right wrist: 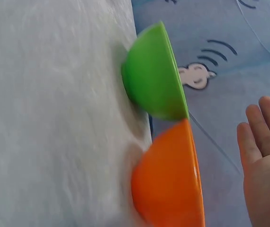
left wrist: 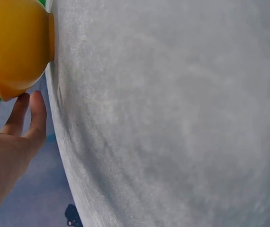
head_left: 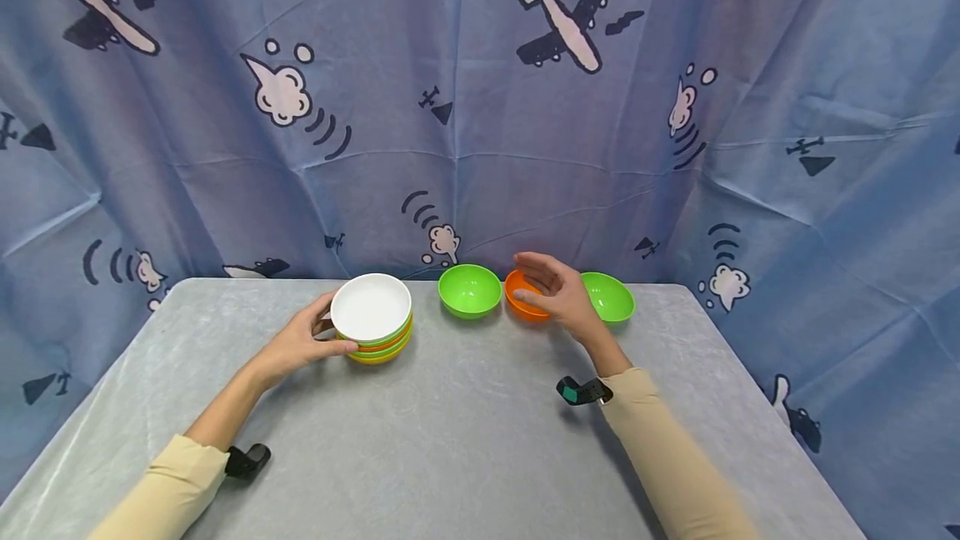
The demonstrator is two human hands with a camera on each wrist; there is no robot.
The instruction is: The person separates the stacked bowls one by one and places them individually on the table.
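A stack of bowls (head_left: 371, 307) stands at the back left of the table, a white one on top and green, orange and yellow rims beneath. My left hand (head_left: 303, 342) holds the stack from its left side, thumb at the front and fingers behind. The left wrist view shows fingertips against the yellow bottom bowl (left wrist: 21, 47). My right hand (head_left: 558, 294) hovers over an orange bowl (right wrist: 168, 182), fingers spread and nothing in its grasp. That bowl sits between a green bowl (head_left: 469, 292) and another green bowl (head_left: 611, 298), partly hidden by the hand.
A grey cloth-covered table (head_left: 450, 440) extends toward me from the bowls. Right behind its back edge hangs a blue curtain (head_left: 375, 148) printed with airplanes. Dark bands with small devices are worn on both wrists.
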